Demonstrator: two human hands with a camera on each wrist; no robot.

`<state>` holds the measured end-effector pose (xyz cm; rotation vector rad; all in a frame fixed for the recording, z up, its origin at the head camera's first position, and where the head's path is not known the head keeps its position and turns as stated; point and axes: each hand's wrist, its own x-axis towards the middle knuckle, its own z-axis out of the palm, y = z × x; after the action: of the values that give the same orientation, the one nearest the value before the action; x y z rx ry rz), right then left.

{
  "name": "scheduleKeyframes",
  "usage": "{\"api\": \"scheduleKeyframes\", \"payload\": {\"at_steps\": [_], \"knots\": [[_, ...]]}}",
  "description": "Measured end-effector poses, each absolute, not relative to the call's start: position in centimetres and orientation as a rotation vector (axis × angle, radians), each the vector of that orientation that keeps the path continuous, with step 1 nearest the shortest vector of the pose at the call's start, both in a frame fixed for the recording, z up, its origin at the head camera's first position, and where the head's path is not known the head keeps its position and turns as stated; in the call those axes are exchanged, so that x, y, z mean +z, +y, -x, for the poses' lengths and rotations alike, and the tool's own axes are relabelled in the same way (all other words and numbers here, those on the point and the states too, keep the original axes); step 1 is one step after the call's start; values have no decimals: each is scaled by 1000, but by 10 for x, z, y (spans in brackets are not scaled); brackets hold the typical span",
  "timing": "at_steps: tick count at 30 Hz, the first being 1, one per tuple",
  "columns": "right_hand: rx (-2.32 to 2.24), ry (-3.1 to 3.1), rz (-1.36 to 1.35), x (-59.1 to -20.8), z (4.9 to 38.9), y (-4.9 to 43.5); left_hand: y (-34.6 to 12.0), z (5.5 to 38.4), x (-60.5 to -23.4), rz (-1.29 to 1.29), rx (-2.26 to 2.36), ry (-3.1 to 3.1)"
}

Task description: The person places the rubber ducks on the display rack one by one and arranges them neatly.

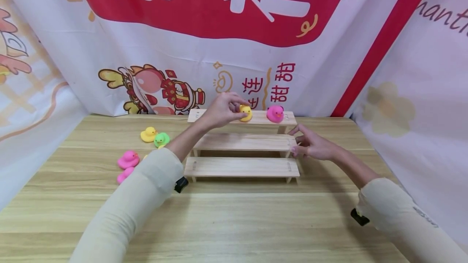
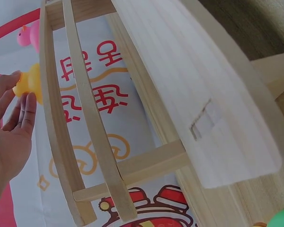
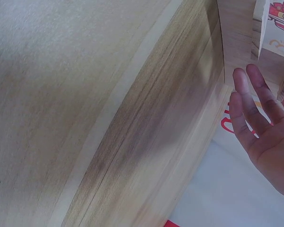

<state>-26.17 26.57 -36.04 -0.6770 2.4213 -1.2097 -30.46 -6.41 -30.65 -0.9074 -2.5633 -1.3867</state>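
Note:
My left hand [image 1: 224, 109] pinches a yellow rubber duck [image 1: 246, 113] between thumb and fingertips at the top shelf of a three-step wooden display stand [image 1: 241, 167]. In the left wrist view, the duck [image 2: 29, 84] appears right at the top board's edge, with the hand [image 2: 12, 123] on its far side. A pink rubber duck [image 1: 275, 114] sits near the top shelf's right end. My right hand [image 1: 314, 144] is at the right end of the middle shelf; the right wrist view shows its fingers [image 3: 248, 106] fairly straight beside the wood.
Left of the stand, a yellow duck [image 1: 148, 134], a green duck [image 1: 161, 139] and two pink ducks, one upper [image 1: 128, 160], lie on the wooden table [image 1: 256, 222]; my left sleeve partly covers more there. A printed cloth [image 1: 219, 27] hangs close behind the stand.

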Motion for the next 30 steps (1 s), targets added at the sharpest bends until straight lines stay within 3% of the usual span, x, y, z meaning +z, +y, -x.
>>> {"api": "scheduleKeyframes", "payload": {"at_steps": [30], "knots": [[-1202, 2421, 681, -358, 260, 265, -76, 299, -301, 913, -1426, -2528]]}}
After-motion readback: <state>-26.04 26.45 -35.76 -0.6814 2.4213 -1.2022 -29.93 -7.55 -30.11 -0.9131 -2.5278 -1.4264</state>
